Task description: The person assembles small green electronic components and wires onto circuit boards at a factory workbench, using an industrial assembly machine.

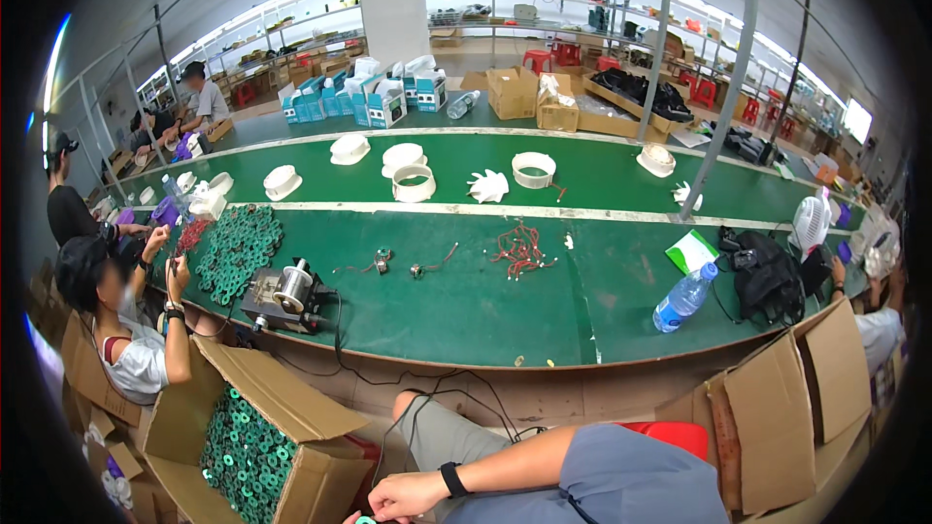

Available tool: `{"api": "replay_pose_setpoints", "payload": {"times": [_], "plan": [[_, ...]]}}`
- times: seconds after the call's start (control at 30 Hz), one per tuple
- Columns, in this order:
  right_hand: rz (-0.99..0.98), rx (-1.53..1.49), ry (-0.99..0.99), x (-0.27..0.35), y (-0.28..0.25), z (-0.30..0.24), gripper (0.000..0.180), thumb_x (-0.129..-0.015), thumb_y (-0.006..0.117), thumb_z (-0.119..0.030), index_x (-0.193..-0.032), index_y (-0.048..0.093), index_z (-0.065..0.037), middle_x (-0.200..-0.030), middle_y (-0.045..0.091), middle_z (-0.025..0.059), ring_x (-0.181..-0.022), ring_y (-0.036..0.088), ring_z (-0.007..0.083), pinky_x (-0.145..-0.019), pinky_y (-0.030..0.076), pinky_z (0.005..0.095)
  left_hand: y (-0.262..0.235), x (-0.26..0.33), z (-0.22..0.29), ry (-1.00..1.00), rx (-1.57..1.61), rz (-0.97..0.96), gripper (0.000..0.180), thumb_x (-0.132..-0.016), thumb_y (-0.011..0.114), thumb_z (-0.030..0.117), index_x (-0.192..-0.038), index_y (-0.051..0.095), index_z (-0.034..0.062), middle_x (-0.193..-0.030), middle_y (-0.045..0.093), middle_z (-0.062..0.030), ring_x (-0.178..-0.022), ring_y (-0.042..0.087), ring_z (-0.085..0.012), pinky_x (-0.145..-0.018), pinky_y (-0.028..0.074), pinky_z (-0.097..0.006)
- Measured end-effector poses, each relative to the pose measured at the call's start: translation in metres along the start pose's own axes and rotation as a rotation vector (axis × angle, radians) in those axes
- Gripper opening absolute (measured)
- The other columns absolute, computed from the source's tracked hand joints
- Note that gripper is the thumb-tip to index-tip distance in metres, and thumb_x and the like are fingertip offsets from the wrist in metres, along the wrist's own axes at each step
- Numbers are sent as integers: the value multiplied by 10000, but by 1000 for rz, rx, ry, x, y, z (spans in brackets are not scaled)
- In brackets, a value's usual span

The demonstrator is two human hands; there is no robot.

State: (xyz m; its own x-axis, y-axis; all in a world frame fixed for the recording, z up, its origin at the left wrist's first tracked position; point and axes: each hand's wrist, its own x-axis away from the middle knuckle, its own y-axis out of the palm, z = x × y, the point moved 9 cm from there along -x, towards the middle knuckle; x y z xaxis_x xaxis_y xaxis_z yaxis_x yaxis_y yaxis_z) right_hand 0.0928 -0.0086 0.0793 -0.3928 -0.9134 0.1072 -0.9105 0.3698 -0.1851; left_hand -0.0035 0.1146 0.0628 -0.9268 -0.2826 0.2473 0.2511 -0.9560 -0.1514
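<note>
My right hand (406,497), with a black band at its wrist, reaches left across my lap at the lower edge. Its fingers are bent and pinched on a small green ring-shaped part (366,520), mostly cut off by the picture's edge. Of my left hand only a sliver of skin (350,517) shows beside that part, its fingers hidden. Just left of my hands stands an open cardboard box (282,393) holding many similar green rings (243,451). More green rings (238,250) lie piled on the green table (466,315).
A wire spool (294,286) sits on a dark machine (262,303); black cables hang off the edge. Red wires (524,250), a water bottle (686,299) and a black bag (767,281) lie rightward. White housings (534,170) rest beyond. A co-worker (136,330) sits left.
</note>
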Motion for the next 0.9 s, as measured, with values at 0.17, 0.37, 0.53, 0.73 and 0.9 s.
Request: {"api": "replay_pose_setpoints", "payload": {"times": [0.17,0.37,0.53,0.73,0.9], "plan": [[8,53,-158,-15,16,27,255,-985,554,-238,-914,638,-9,-786,662,120,-715,631,259,-648,478,398,-1,7,14,-18,-154,70,351,-900,744,163,-1207,671,9,-1119,705,-115,-1023,647,-197,-918,509,-311],[95,59,-167,-5,-7,6,210,-977,534,-218,-955,662,-52,-830,697,130,-774,688,303,-694,540,406,-4,-13,22,253,-307,69,352,-722,758,37,-1066,700,-16,-972,710,-101,-889,669,-190,-815,524,-309],[29,126,-51,-3,-11,-16,174,-983,539,-166,-968,660,-43,-815,703,149,-760,714,316,-688,552,396,-7,-15,30,293,-272,87,386,-716,824,73,-1079,710,6,-980,718,-126,-869,689,-267,-786,537,-337],[-29,118,-1,-12,-4,-18,160,-970,531,-145,-949,653,-43,-763,676,154,-704,677,355,-658,529,435,-12,-4,20,282,-311,80,396,-730,792,47,-1107,692,-22,-1005,729,-129,-912,701,-237,-821,547,-335],[-25,192,-18,-9,-6,-17,143,-956,548,-151,-952,650,-50,-794,679,162,-742,672,376,-669,528,459,-11,1,24,293,-272,74,373,-714,783,26,-1077,704,-13,-999,727,-127,-913,694,-229,-814,538,-329]]}}
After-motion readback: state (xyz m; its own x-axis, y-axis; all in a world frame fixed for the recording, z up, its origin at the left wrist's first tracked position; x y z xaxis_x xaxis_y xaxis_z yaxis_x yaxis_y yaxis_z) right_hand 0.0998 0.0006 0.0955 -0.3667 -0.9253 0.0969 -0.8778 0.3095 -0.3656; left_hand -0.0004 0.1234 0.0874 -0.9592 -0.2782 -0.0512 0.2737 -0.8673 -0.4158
